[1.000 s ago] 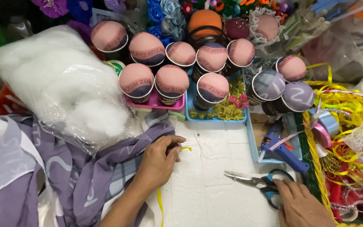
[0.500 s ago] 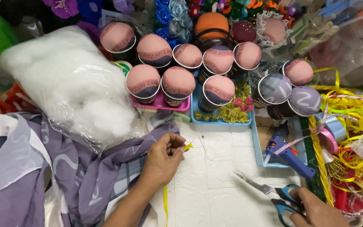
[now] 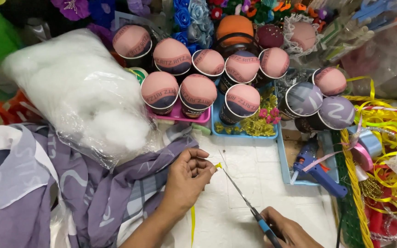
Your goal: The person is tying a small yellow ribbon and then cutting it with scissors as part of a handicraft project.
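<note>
My left hand (image 3: 187,179) pinches the end of a thin yellow ribbon (image 3: 192,219), which trails down toward me over the white tabletop (image 3: 235,220). My right hand (image 3: 289,231) grips blue-handled scissors (image 3: 246,204) at the bottom edge. Their blades point up and left, with the tips right at the ribbon end beside my left fingertips. Purple and white fabric (image 3: 70,183) lies under my left wrist.
A clear bag of white stuffing (image 3: 79,92) lies at the left. Several dark cups capped with padded fabric (image 3: 198,78) stand in pink and blue trays behind. A blue glue gun (image 3: 318,172) lies in a tray at the right, beside a basket of ribbons (image 3: 382,151).
My right hand picked up the scissors from the table and swung the blades up to the ribbon end. My left hand lifted the ribbon slightly.
</note>
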